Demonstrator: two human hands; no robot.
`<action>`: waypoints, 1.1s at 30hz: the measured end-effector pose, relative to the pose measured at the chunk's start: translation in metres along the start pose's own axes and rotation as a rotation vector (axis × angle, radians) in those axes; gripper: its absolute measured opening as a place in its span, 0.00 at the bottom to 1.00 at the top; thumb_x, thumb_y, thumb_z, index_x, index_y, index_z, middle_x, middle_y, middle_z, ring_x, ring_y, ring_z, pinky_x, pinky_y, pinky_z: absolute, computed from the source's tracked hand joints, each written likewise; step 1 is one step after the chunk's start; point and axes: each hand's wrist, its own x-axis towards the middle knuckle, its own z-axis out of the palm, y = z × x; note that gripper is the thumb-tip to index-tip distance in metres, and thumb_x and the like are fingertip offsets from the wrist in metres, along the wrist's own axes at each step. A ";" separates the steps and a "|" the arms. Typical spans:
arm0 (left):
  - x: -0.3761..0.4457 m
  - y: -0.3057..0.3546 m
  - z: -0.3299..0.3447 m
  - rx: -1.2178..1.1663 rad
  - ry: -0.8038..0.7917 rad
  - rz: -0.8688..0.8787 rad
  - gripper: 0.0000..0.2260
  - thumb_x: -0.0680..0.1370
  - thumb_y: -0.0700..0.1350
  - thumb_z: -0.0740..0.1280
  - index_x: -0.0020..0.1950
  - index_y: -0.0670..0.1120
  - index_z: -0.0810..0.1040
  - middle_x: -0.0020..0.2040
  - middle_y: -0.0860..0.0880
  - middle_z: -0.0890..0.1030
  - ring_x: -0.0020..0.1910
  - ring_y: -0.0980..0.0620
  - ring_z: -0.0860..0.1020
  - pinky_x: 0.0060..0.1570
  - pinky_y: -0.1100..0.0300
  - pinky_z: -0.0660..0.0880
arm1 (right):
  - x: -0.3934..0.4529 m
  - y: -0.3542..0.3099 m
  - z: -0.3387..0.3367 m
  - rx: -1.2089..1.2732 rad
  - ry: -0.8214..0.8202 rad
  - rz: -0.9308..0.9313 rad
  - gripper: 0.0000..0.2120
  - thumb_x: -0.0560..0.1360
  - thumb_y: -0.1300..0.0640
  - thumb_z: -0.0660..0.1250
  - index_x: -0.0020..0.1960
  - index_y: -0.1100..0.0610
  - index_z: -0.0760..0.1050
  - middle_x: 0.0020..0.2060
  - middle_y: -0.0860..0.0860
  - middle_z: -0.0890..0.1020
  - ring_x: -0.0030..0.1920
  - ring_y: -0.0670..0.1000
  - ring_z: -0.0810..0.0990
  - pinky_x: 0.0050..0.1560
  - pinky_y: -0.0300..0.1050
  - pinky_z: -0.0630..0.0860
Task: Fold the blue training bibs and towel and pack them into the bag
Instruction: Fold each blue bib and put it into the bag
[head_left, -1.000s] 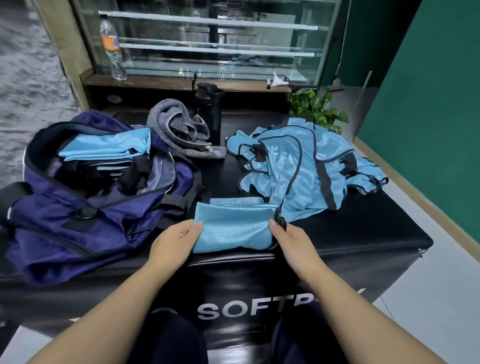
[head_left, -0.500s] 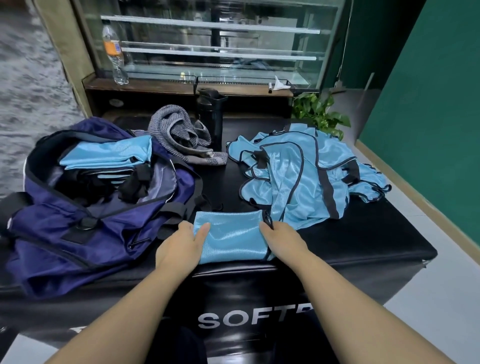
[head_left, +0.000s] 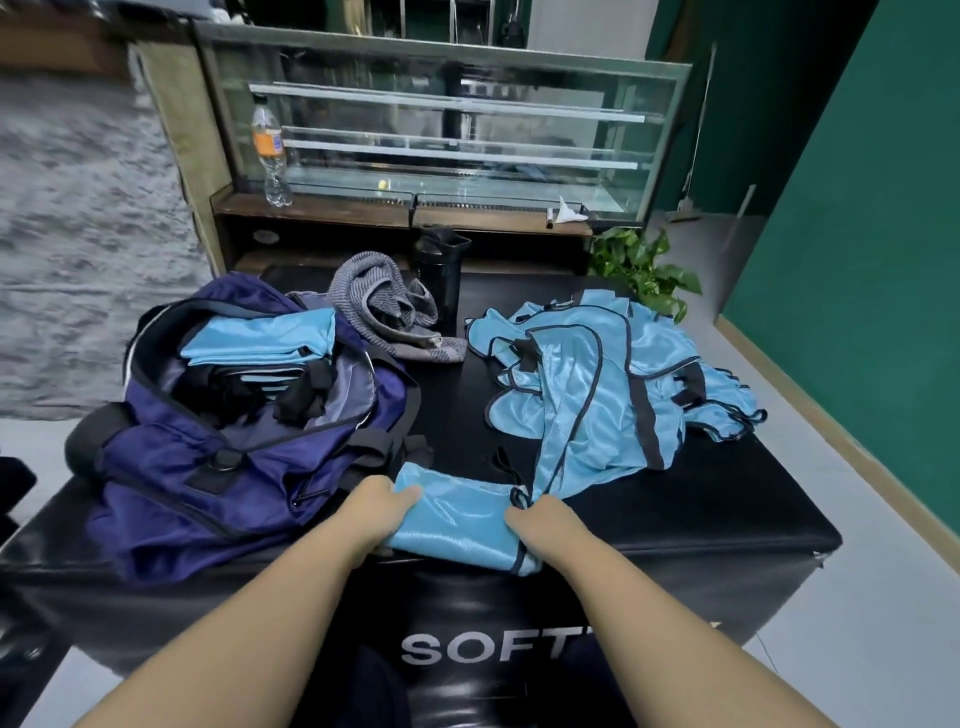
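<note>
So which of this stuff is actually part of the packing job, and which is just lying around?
Part of the job:
folded bib, held by the left hand and right hand
unfolded bib pile
grey towel
purple bag, folded bibs already inside

Just lying about:
black flask
water bottle
potted plant
glass display case

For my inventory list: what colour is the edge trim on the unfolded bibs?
Dark navy or black trim on the light blue unfolded bibs, seen in the head view.
</note>
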 end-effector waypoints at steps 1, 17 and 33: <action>-0.004 0.000 -0.004 0.028 -0.018 0.025 0.13 0.78 0.49 0.65 0.36 0.44 0.69 0.38 0.47 0.75 0.38 0.48 0.74 0.40 0.57 0.72 | -0.006 -0.002 -0.001 -0.013 -0.013 -0.008 0.09 0.74 0.55 0.60 0.38 0.56 0.64 0.34 0.50 0.70 0.35 0.50 0.70 0.36 0.42 0.67; -0.077 0.107 -0.125 0.315 -0.074 0.578 0.16 0.65 0.45 0.76 0.42 0.51 0.69 0.37 0.53 0.75 0.34 0.56 0.70 0.33 0.63 0.67 | -0.086 -0.155 -0.058 -0.478 -0.011 -0.759 0.17 0.71 0.48 0.73 0.55 0.54 0.74 0.46 0.48 0.79 0.49 0.51 0.76 0.53 0.47 0.68; -0.038 0.037 -0.196 0.033 -0.131 0.417 0.15 0.69 0.44 0.71 0.56 0.46 0.79 0.51 0.44 0.83 0.47 0.50 0.81 0.56 0.52 0.77 | -0.034 -0.202 -0.035 0.439 -0.011 -0.640 0.05 0.76 0.52 0.67 0.50 0.51 0.79 0.44 0.48 0.85 0.44 0.46 0.84 0.49 0.43 0.78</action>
